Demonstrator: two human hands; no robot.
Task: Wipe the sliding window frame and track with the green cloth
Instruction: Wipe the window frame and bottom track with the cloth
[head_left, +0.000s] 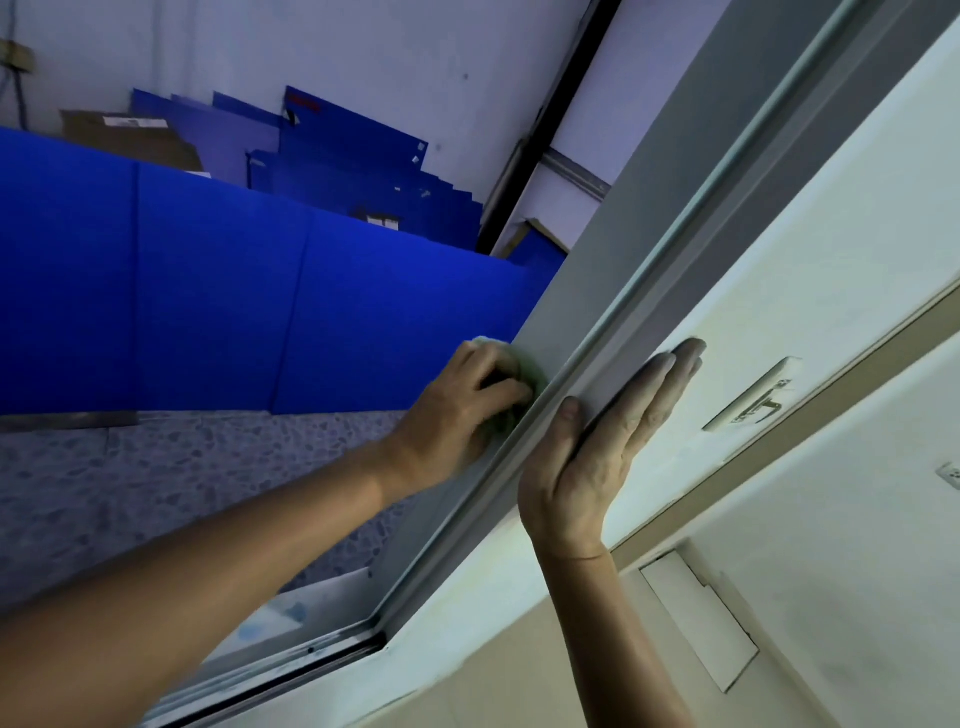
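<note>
The grey window frame (613, 244) runs diagonally from lower left to upper right. My left hand (457, 410) reaches through the opening and presses a bunched pale green cloth (524, 369) against the frame's outer face; most of the cloth is hidden under the fingers. My right hand (608, 447) lies flat, fingers together, against the inner side of the same frame post, thumb hooked on its edge. The bottom track (311, 652) shows dark and dusty at the lower corner.
Beyond the window stand blue panels (218, 291), stacked blue sheets and a cardboard box (130, 135) against a white wall, over a speckled floor (156, 478). Inside, a white wall carries a metal latch plate (753, 397) and a white cover plate (701, 618).
</note>
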